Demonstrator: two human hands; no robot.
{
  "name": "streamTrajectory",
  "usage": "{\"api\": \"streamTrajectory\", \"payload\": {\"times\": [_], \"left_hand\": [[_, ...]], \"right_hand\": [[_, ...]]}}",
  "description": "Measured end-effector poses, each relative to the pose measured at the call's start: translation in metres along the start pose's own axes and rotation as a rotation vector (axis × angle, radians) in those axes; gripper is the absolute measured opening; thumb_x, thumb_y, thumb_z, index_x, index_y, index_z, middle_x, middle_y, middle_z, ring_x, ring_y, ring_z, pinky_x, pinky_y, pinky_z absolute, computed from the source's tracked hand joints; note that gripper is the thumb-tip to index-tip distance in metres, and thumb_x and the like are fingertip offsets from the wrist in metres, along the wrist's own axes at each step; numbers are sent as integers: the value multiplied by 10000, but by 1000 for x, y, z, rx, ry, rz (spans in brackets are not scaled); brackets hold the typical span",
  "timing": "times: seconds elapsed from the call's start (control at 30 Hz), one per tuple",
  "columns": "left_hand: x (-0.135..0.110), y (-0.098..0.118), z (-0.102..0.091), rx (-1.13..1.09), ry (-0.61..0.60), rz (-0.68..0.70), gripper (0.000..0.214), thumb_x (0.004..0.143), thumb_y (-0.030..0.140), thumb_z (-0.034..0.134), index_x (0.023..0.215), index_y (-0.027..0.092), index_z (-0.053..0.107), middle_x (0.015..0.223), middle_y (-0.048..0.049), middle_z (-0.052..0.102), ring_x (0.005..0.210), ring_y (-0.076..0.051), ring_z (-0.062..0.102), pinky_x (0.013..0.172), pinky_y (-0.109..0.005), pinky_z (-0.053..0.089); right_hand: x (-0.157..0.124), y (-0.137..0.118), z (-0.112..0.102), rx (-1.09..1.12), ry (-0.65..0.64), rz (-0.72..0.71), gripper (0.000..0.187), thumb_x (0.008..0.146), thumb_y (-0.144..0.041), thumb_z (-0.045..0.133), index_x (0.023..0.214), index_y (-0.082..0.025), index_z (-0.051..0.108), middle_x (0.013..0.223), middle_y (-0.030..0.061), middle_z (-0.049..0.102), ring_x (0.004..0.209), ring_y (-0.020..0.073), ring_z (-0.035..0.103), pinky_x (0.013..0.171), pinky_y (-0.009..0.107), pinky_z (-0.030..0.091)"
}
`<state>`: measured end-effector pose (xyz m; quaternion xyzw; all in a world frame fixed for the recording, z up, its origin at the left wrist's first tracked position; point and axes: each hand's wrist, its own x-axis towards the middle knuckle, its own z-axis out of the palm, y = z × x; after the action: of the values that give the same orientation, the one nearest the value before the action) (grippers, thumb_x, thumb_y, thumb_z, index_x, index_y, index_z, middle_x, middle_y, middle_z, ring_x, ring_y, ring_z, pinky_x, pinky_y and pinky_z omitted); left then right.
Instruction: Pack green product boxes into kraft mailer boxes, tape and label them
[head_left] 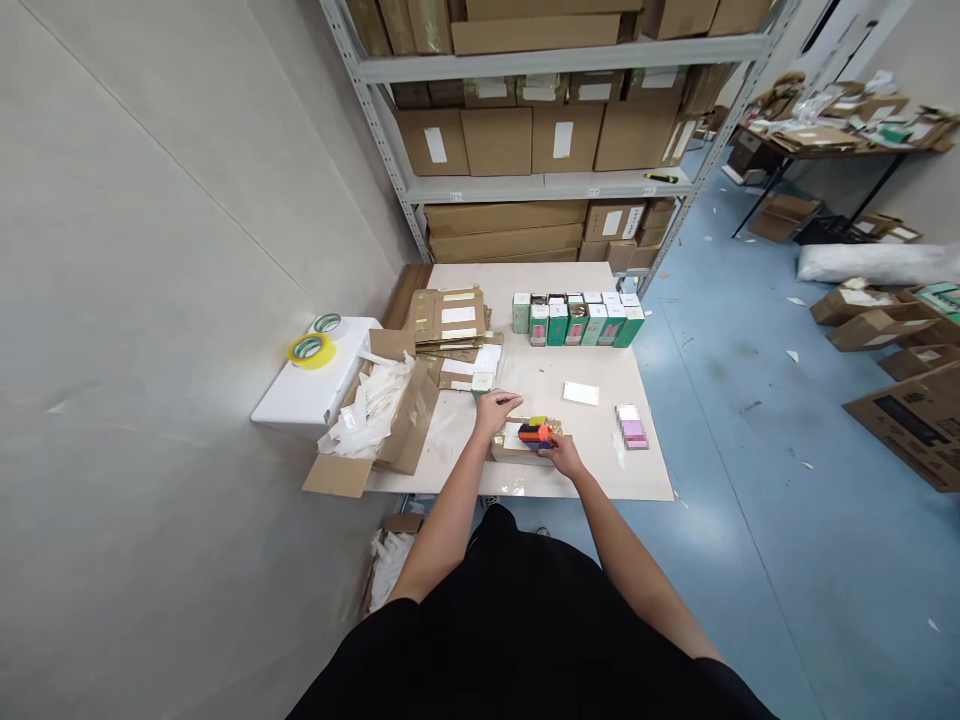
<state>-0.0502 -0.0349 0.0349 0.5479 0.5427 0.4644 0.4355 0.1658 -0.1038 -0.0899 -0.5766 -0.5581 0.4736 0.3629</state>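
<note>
My right hand [566,455] is wrapped round an orange and dark tape dispenser [534,434] with a yellow roll showing. The dispenser is over a small cardboard box [517,454] near the table's front edge; whether it touches the box I cannot tell. Just past the box's left end is my left hand [495,410], its fingers stretched to the right, with nothing visible in them. Right behind that hand stands a small white and green box [482,382], partly hidden by it.
Green and white product boxes [577,325] stand in rows at the table's back right. Flattened cartons [448,318] are stacked at back left. An open carton [405,425] of white packing material stands left, beside tape rolls [311,350]. A white card-like item [581,393] lies right.
</note>
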Motion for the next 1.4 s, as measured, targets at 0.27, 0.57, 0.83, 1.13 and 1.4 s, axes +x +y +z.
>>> {"api": "streamTrajectory", "payload": {"times": [0.27, 0.57, 0.83, 1.13, 1.4], "left_hand": [[-8, -47, -19, -217, 320, -285, 398, 693, 469, 856, 904, 133, 823, 806, -65, 760, 691, -133, 619, 691, -279, 520], [-36, -105, -6, -480, 623, -487, 408, 523, 373, 968, 776, 113, 781, 672, -30, 686, 643, -128, 617, 618, -252, 477], [-55, -154, -6, -475, 745, -627, 336, 552, 313, 944, 776, 135, 768, 648, -30, 681, 640, -148, 645, 615, -267, 510], [-54, -186, -4, -450, 784, -760, 319, 591, 291, 919, 804, 123, 750, 658, -38, 691, 652, -169, 674, 630, -280, 546], [-52, -198, 16, -377, 693, -880, 224, 714, 269, 831, 864, 128, 743, 787, -92, 745, 766, -230, 745, 665, -309, 587]], "right_hand": [[10, -22, -21, -236, -36, -17, 426, 794, -244, 627, 1203, -213, 740, 1177, 81, 764, 1073, 291, 687, 958, 401, 523], [16, -54, -32, -496, -107, 36, 417, 946, -581, 620, 1085, -204, 732, 1082, 90, 766, 991, 251, 691, 816, 281, 473], [36, -64, -11, -747, -207, 66, 400, 973, -561, 626, 1053, -181, 721, 1119, 108, 752, 1027, 241, 679, 775, 264, 426], [45, -67, 4, -869, -220, 76, 419, 975, -585, 616, 1030, -181, 711, 1096, 119, 748, 1010, 242, 673, 774, 278, 424], [47, -73, 8, -903, -217, 105, 407, 976, -576, 617, 1018, -181, 709, 1094, 123, 747, 1003, 243, 677, 758, 279, 421]]}}
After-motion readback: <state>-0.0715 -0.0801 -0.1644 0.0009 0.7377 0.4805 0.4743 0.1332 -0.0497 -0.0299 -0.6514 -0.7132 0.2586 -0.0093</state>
